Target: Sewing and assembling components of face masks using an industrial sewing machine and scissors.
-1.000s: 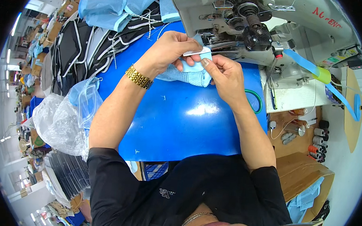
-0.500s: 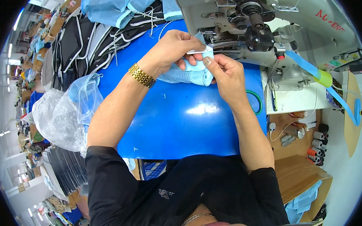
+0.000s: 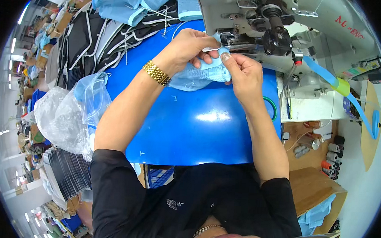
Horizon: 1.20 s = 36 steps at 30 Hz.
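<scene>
Both hands pinch a light blue mesh fabric piece (image 3: 197,78) in front of the sewing machine (image 3: 270,35). My left hand (image 3: 192,48), with a gold watch on its wrist, grips the fabric's upper left edge, where a white strip shows between the fingers. My right hand (image 3: 243,74) holds the right edge, thumb on top and fingers tucked underneath. The fabric's far edge lies close by the machine's metal binder parts (image 3: 235,41); whether it is under the presser foot is hidden. The mesh hangs down onto the blue tabletop (image 3: 190,132).
Black pieces with white piping (image 3: 80,44) and light blue mesh pieces (image 3: 119,5) are piled at the far left. Nearer lie clear plastic bags (image 3: 59,120). A blue tape (image 3: 320,72) runs along the machine's right. Thread spools (image 3: 333,156) and a cardboard box (image 3: 320,190) stand at right.
Both hands have shifted the fabric slightly toward the machine, its far edge now nearer the metal parts. The mesh's near side has spread and turned a little. The view has moved slightly.
</scene>
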{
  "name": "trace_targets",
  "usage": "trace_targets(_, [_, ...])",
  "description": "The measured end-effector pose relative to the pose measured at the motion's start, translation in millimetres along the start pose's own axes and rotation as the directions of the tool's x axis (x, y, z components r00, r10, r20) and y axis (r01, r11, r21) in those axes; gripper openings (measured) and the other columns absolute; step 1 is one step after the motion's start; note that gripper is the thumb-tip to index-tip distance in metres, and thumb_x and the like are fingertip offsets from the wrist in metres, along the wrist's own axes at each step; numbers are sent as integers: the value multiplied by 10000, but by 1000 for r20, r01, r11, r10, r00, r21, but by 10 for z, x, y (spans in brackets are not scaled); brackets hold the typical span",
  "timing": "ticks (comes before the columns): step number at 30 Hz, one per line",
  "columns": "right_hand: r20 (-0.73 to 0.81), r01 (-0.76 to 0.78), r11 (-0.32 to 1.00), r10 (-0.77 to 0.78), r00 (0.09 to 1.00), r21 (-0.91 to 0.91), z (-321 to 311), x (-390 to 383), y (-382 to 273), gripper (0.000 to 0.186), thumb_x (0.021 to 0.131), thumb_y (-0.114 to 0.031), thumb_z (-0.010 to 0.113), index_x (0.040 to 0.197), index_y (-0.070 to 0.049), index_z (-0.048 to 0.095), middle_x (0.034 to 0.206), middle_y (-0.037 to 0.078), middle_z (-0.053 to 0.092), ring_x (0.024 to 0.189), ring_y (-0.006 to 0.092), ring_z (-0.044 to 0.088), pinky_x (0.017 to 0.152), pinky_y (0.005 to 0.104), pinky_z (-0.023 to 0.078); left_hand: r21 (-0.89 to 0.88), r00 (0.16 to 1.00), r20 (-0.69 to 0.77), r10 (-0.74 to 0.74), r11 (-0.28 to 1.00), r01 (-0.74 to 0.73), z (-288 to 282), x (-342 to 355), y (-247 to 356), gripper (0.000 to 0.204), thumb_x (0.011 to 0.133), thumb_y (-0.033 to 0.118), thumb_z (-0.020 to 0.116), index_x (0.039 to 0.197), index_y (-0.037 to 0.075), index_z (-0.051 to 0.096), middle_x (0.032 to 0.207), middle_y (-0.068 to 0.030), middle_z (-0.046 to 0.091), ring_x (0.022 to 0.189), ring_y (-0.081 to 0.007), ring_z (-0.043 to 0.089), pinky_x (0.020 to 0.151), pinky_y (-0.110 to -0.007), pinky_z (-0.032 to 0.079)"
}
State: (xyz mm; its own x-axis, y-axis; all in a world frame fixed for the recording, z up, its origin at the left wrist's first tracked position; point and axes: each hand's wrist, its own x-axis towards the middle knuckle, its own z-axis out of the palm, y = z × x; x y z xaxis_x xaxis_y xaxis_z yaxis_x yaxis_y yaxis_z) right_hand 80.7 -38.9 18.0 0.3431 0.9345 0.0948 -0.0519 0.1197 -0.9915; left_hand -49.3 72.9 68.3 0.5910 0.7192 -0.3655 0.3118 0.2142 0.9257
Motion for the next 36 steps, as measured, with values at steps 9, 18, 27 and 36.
trace_targets(9, [23,-81,994,83,996,-80,-72,-18,-104,312,900,-276,637,790,13,684,577,-11,578,502,46,511,453,222,432,347,870,-353,343,912,-218,-199,-226,-170,277,879,286,646,863,10,650,694,-61,652,557,-96,586,445,-252,434])
trace_targets(18, [91,-221,972,228,969,-84,-200,-93,-158,150,843,-145,667,892,-5,690,660,-14,622,522,31,516,473,192,423,900,620,-133,773,356,-251,-27,-514,-747,178,870,164,613,996,45,656,1026,-121,649,979,-297,586,825,-388,478])
trace_targets(27, [98,-204,979,206,974,-28,-174,-293,2,173,839,-182,673,879,-14,671,653,-12,609,521,54,543,442,200,404,851,531,454,716,-171,-497,202,-568,-185,301,763,102,619,1064,78,621,1125,-73,607,1024,-246,557,872,-370,449])
trace_targets(36, [85,-246,965,254,963,-91,-154,-279,-19,160,876,-190,639,817,-41,643,654,7,606,525,63,565,423,194,403,800,615,594,518,-458,-387,158,-600,-55,134,803,164,562,914,114,619,1027,-44,583,1027,-191,550,832,-360,442])
